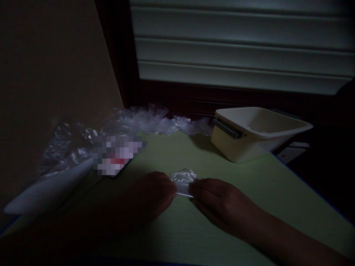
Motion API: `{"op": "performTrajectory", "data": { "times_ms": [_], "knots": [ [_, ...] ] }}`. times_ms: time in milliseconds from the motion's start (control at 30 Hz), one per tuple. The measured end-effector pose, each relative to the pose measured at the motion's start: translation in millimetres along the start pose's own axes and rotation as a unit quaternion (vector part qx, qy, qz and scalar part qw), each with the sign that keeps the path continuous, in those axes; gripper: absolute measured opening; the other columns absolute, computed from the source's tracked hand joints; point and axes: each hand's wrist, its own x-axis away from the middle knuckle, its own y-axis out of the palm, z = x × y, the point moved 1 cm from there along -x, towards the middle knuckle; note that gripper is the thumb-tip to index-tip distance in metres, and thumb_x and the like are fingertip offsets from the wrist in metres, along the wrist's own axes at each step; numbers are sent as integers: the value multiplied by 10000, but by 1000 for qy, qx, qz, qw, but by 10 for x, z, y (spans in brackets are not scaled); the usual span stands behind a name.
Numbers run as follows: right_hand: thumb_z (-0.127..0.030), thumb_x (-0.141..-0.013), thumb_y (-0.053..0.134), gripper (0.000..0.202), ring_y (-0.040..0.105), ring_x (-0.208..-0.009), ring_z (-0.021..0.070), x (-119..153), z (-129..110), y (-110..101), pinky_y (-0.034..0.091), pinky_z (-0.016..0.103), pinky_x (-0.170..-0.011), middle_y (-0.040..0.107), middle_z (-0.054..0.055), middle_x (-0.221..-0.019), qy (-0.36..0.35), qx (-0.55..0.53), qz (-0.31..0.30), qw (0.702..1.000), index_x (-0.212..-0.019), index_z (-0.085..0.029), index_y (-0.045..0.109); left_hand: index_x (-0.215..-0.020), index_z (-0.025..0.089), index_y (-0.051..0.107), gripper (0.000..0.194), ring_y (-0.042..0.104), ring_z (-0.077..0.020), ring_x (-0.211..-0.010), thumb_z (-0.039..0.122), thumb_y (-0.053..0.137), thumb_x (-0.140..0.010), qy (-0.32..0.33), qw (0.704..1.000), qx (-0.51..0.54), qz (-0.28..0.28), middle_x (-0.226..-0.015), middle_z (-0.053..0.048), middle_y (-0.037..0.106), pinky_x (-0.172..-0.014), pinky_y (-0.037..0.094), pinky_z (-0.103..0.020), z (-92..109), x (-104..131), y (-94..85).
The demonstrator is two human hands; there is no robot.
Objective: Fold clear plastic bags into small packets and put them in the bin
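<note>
A small clear plastic bag point(183, 176) lies crinkled on the green tabletop point(172, 229), with a straight, whitish lower edge facing me. My left hand point(159, 192) is closed on the bag's left side, its fingertips curled and dark in the dim light. On the opposite side, my right hand point(219, 197) pinches the bag between thumb and fingers. Both hands rest close to the table, a short gap apart, with the bag stretched between them. What the bag contains, if anything, cannot be made out.
A cream plastic bin point(233, 146) with a grey handle stands at the back right. Crumpled clear plastic bags point(133, 120) line the back and left edges. Nearby are a blurred-out flat item point(118, 157) and a white sheet-like bag point(52, 188). Behind are a wall and shutter point(235, 48).
</note>
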Motion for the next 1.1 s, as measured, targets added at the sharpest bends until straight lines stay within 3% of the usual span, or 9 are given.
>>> {"op": "performTrajectory", "data": {
  "times_ms": [100,200,333,667,900,1100],
  "knots": [
    [-139,-936,401,232,640,-793,205,-7,-8,-10,541,335,-689,680,131,-859,14,-24,-1,1000,-935,-111,632,-876,144,592,86,565,-178,-836,190,521,-892,0,999,42,10,-891,-52,631,-798,453,-303,-39,34,34],
    [-167,-936,396,237,614,-728,181,-6,-10,-35,516,308,-646,664,105,-812,57,-61,-14,996,-928,-125,628,-979,150,581,117,552,-180,-889,218,536,-895,5,996,73,46,-945,-52,623,-829,442,-309,-72,62,81],
    [-195,-932,400,228,594,-705,160,-13,-10,-55,482,286,-629,649,75,-786,109,-110,-18,988,-928,-145,622,-934,157,580,105,557,-157,-842,132,485,-895,-35,991,117,53,-898,-29,618,-784,452,-283,-103,56,133],
    [-234,-926,430,217,610,-648,132,-48,19,-19,449,232,-596,667,37,-753,215,-213,-8,953,-869,-168,629,-883,160,547,120,545,-147,-792,194,434,-901,-116,978,157,78,-857,-27,578,-717,452,-261,-103,18,135],
    [-206,-897,474,200,652,-736,153,-61,37,2,500,262,-661,706,50,-866,206,-241,28,948,-1001,-178,642,-843,165,554,151,549,-144,-706,219,418,-882,-144,972,159,94,-763,-9,578,-652,437,-268,-98,-27,151],
    [-182,-877,512,139,625,-778,165,-46,53,13,521,283,-673,656,74,-870,167,-162,78,969,-976,-163,608,-900,160,587,132,564,-147,-723,164,485,-816,-162,968,146,127,-763,-12,594,-675,445,-271,-124,-26,183]
  ]
}}
